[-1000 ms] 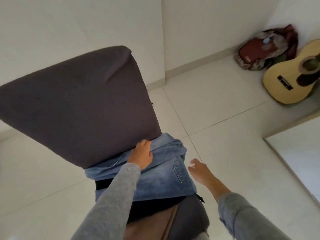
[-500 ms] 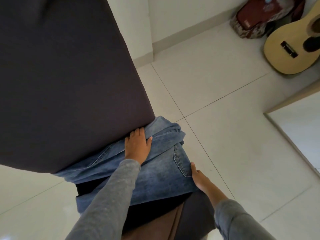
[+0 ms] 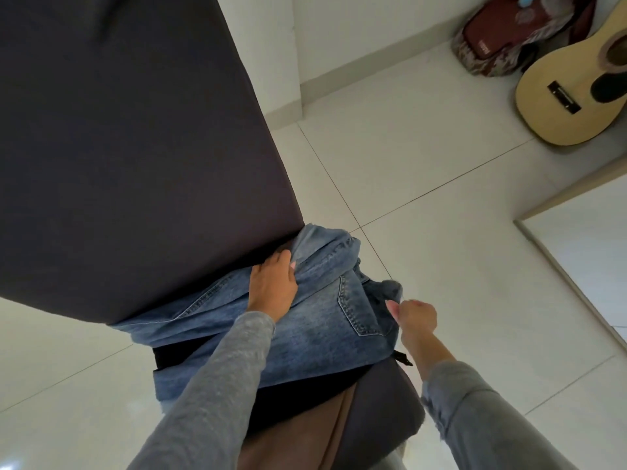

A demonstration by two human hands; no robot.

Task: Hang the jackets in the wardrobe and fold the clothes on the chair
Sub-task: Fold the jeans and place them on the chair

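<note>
A pair of blue jeans [image 3: 315,330] lies on the seat of a dark grey chair [image 3: 129,137], on top of a black garment [image 3: 176,356] and a brown garment [image 3: 295,442]. My left hand [image 3: 273,286] rests on the jeans near the chair's backrest, its fingers curled into a fold of denim. My right hand [image 3: 415,317] is at the jeans' right edge, pinching the denim beside the back pocket and lifting that edge slightly.
An acoustic guitar [image 3: 573,86] leans in the far right corner beside a dark red bag [image 3: 505,39]. A light panel with a wooden edge [image 3: 570,266] stands on the right. Pale floor tiles [image 3: 441,171] surround the chair.
The view has closed in on the chair. My right hand came from the air to the jeans' right edge and took hold of it. My left hand's fingers curled into the denim.
</note>
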